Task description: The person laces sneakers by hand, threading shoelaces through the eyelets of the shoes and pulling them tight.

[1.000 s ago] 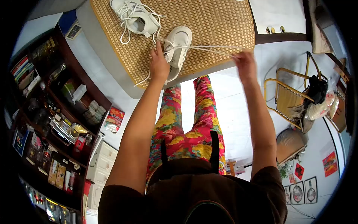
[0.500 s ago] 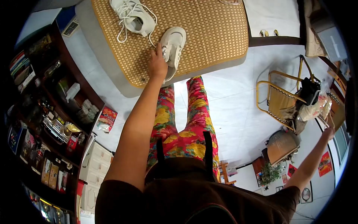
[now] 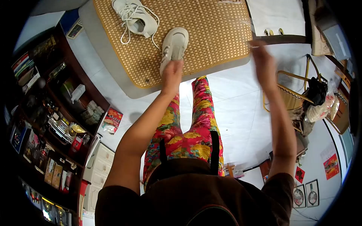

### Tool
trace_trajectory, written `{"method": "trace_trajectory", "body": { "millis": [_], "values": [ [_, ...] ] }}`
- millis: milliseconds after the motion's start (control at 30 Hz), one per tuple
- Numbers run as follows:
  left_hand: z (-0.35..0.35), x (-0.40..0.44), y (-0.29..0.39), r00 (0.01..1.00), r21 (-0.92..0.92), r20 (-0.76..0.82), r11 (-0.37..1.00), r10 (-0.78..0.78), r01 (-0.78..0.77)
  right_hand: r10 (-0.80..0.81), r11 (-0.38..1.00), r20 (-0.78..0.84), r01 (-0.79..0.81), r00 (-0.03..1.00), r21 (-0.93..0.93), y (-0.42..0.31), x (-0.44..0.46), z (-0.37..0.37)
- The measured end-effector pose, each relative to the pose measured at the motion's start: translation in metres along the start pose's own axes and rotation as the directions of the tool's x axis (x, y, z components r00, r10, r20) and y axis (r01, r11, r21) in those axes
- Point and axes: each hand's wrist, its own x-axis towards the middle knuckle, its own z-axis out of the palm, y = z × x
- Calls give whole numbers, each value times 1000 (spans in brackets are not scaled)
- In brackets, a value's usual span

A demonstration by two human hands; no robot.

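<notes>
A pale cream sneaker (image 3: 175,41) rests on the woven mat, toe pointing away from me, with no lace visible across its opening. My left hand (image 3: 173,73) is closed on its heel end near me. To the right, past the mat's edge, my right hand (image 3: 263,62) is raised and smeared by motion. Its fingers look pinched together, with a thin pale strand (image 3: 255,46) at the tips whose kind I cannot make out. The other sneaker (image 3: 136,20) lies at the upper left with white laces loose over it.
The woven mat (image 3: 215,41) covers a grey padded seat (image 3: 109,64) before me. A yellow-framed folding chair (image 3: 290,92) with plastic bags (image 3: 320,109) stands at right. Dark shelves (image 3: 81,124) packed with goods line the left. A white-topped surface (image 3: 277,19) sits at the upper right.
My right hand has swung in from the far right to near the mat's right edge. My left hand has shifted from the sneaker's left side to its heel end.
</notes>
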Motion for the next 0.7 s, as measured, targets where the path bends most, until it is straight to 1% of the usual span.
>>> {"method": "trace_trajectory", "body": {
  "millis": [33, 67, 100, 133, 167, 233, 267, 333, 367, 433, 500, 567, 600, 700],
  "values": [
    [15, -3, 1, 995, -229, 98, 972, -22, 44, -54, 998, 81, 57, 995, -30, -10, -5, 31],
    [22, -7, 13, 974, -449, 207, 876, -91, 177, -54, 998, 165, 58, 985, -19, -24, -12, 55],
    [25, -9, 31, 937, -625, 325, 715, -128, 314, -99, 992, 203, 112, 974, -54, -19, -22, 82],
    [25, -9, 43, 887, -740, 444, 505, -129, 444, -158, 973, 272, 196, 949, -120, -28, -32, 93],
    [24, -6, 44, 899, -781, 426, 461, -103, 422, -209, 958, 269, 252, 940, -139, -34, -40, 102],
    [21, 5, 48, 922, -852, 383, 364, -58, 377, -253, 905, 321, 341, 913, -256, -20, -52, 119],
    [16, 12, 51, 900, -851, 336, 318, -278, 417, -254, 892, 347, 357, 903, -276, -14, -56, 121],
    [-1, 26, 44, 915, -917, 240, 232, -325, 323, -252, 866, 400, 389, 881, -314, 3, -61, 115],
    [-13, 30, 39, 916, -943, 192, 192, -352, 272, -285, 844, 351, 407, 892, -350, 18, -61, 115],
    [-38, 35, 32, 930, -949, 147, 217, -337, 229, -218, 799, 329, 361, 919, -480, 47, -54, 107],
    [-60, 37, 26, 940, -948, 103, 253, -326, 192, -174, 789, 251, 287, 952, -543, 80, -44, 98],
    [-78, 35, 21, 947, -943, 58, 294, -316, 156, -92, 732, 214, 211, 973, -648, 111, -32, 86],
    [-87, 36, 20, 944, -934, 16, 332, -330, 132, -90, 722, 190, 195, 978, -663, 121, -28, 76],
    [-106, 36, 19, 928, -879, -59, 459, -367, 126, -67, 715, 135, 142, 989, -684, 132, -13, 53]
  ]
}}
